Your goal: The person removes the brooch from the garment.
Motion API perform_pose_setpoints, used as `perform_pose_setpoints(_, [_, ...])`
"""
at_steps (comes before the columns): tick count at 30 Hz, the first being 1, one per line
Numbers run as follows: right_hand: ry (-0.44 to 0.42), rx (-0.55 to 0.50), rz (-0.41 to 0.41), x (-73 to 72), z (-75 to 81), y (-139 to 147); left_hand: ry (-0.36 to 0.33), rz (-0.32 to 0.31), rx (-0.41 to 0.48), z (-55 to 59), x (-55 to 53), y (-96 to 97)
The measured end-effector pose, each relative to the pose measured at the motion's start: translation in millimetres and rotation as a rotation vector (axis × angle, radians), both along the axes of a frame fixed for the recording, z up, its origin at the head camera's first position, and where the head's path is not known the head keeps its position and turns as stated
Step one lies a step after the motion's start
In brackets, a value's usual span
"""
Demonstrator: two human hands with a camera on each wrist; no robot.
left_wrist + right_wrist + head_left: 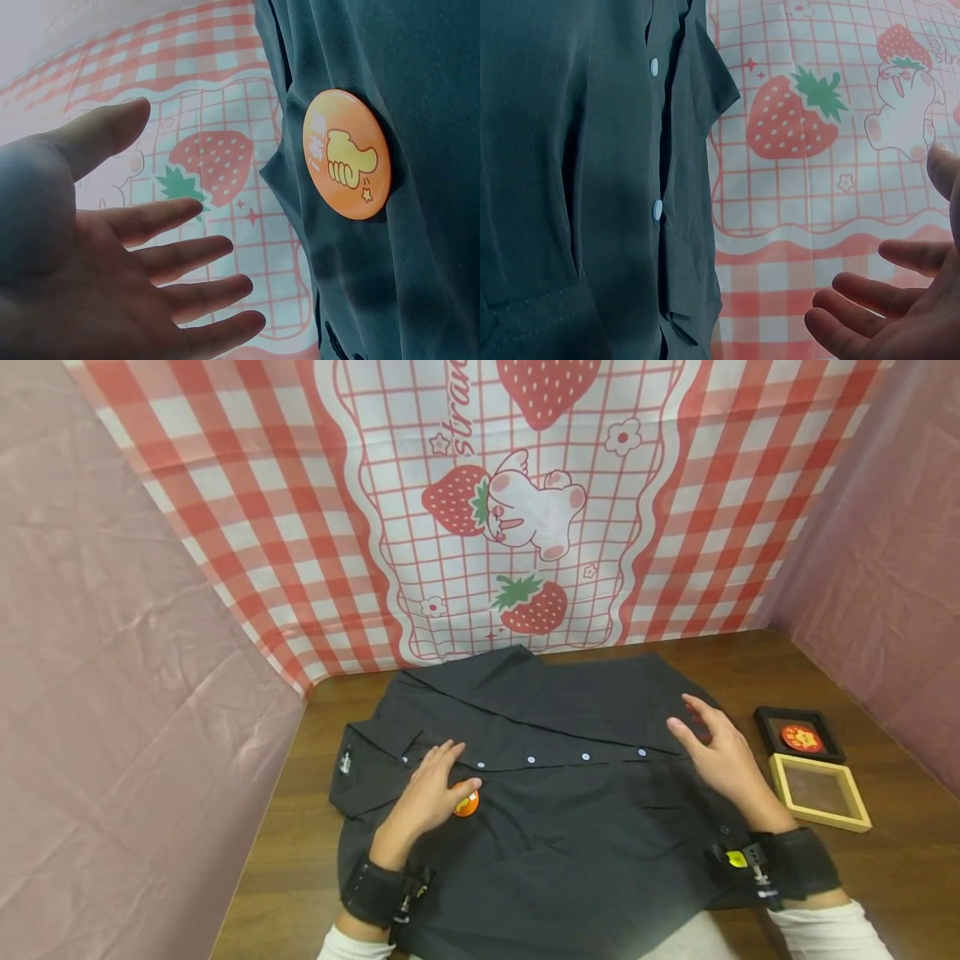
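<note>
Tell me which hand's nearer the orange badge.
Left. The left hand hovers close beside the orange badge; the right hand is well to the badge's right, near the hem end of the dark shirt.

Passage is free above the shirt (585,814) — hanging checked cloth (480,560) bars the far side.

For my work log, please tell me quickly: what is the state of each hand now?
Left hand: open, holding nothing, near the orange badge.
Right hand: open, holding nothing, over the dark shirt.
</note>
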State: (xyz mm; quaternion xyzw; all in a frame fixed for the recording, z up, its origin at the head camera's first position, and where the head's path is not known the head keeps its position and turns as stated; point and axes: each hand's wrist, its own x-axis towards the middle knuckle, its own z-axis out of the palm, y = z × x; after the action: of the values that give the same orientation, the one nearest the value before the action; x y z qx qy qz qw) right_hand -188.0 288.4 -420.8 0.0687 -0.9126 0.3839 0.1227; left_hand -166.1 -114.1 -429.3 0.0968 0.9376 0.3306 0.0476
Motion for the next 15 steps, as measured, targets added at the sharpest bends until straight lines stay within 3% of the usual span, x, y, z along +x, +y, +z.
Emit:
perform_pose_setpoints(8, [-0.048, 0.056, 0.013, -0.2, 3.7, -3.9, 0.142, 0.053, 0.047, 4.6, -0.7, 1.4])
perform_pose_setpoints(15, [-0.046, 0.051, 0.037, 1.7, 3.0, -9.4, 0.131, 0.063, 0.050, 7.1, -0.8, 0.8])
